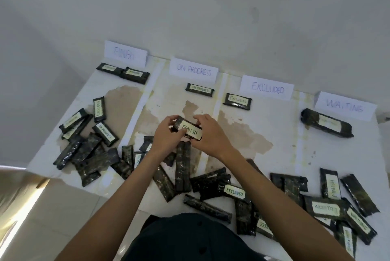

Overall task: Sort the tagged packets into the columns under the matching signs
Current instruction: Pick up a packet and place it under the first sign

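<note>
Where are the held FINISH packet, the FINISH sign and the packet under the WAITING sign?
held FINISH packet (pixel 190 131), head view, on its white tag.
FINISH sign (pixel 125 53), head view, middle of the card.
packet under the WAITING sign (pixel 326 122), head view, on its pale tag.

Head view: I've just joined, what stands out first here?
Both hands, left and right, hold a packet tagged FINISH at centre, above the unsorted heap. Four signs stand along the far edge: FINISH, ON PROGRESS, EXCLUDED, WAITING. Only a few packets lie under them.
</note>
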Available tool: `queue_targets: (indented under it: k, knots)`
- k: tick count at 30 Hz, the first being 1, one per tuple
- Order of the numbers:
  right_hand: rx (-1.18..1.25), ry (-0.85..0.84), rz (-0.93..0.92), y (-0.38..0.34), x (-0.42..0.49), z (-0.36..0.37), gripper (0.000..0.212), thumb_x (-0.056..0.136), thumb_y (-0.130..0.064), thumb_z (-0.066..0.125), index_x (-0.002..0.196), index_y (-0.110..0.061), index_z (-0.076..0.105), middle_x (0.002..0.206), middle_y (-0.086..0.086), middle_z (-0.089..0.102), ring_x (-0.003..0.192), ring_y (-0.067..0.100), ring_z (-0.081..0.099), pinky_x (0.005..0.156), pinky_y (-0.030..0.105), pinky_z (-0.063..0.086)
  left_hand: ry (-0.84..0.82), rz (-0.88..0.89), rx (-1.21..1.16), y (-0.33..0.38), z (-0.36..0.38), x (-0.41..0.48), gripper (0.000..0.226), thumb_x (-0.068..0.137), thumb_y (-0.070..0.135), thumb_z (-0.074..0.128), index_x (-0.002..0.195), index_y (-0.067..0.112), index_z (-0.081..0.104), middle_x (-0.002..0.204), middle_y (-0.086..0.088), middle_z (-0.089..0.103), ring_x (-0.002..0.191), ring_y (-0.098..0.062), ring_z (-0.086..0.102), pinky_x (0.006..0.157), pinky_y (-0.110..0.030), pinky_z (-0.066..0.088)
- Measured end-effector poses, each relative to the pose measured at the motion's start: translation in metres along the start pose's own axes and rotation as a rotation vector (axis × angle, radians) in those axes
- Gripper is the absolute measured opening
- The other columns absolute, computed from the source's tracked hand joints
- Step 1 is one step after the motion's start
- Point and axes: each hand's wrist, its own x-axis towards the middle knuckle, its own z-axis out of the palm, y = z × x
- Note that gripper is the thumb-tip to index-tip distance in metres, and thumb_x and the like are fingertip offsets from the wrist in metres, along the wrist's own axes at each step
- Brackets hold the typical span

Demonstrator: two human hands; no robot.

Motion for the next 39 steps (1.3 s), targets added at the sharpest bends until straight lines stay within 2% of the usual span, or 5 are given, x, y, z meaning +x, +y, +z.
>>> queue_targets:
  k: [4,9,12,26,39]
  knots:
    - [0.041,-0.034,-0.038,-0.027,0.021,0.013,0.074,0.071,-0.021,0.074,0.136,-0.015,0.037,0.112,0.003,0.052,0.102,0.020,0.050,0.086,0.037,0.050,-0.020,0.537,0.618,-0.013,-0.050,0.009,0.067,0.072,0.030,0.069,0.134,0.019,0.046,0.134,-0.003,0.047,0.124,-0.023,0.040,0.106,-0.040,0.034]
    - [0.076,-0.089,-0.076,-0.060,0.052,0.030,0.076,0.073,-0.018,0.074,0.137,-0.016,0.034,0.113,0.005,0.057,0.102,0.022,0.052,0.085,0.037,0.049,-0.163,0.666,0.912,-0.015,-0.096,0.030,0.056,0.080,0.026,0.068,0.132,0.014,0.051,0.130,-0.003,0.055,0.120,-0.025,0.048,0.102,-0.042,0.035]
    - [0.060,-0.110,-0.108,-0.076,0.074,0.043,0.071,0.075,-0.019,0.071,0.136,-0.018,0.035,0.116,0.006,0.058,0.105,0.025,0.053,0.089,0.041,0.048,-0.198,0.710,0.995,-0.013,-0.121,0.051,0.053,0.073,0.017,0.068,0.124,0.006,0.056,0.113,-0.011,0.061,0.095,-0.032,0.059,0.081,-0.043,0.049]
    - [0.091,-0.057,0.155,-0.061,0.164,0.102,0.055,0.088,-0.021,0.056,0.139,-0.019,0.034,0.135,0.005,0.045,0.124,0.022,0.043,0.101,0.038,0.039,-0.171,0.481,0.886,-0.063,-0.195,0.218,0.054,0.071,0.001,0.064,0.124,0.007,0.054,0.121,-0.010,0.052,0.112,-0.028,0.048,0.089,-0.043,0.048]
    - [0.083,-0.022,0.222,-0.044,0.197,0.144,0.048,0.088,-0.018,0.057,0.134,-0.018,0.043,0.133,0.004,0.047,0.122,0.021,0.044,0.104,0.037,0.038,-0.197,0.567,0.865,-0.096,-0.198,0.298,0.053,0.073,-0.008,0.060,0.125,0.002,0.054,0.122,-0.014,0.052,0.112,-0.031,0.048,0.087,-0.043,0.049]
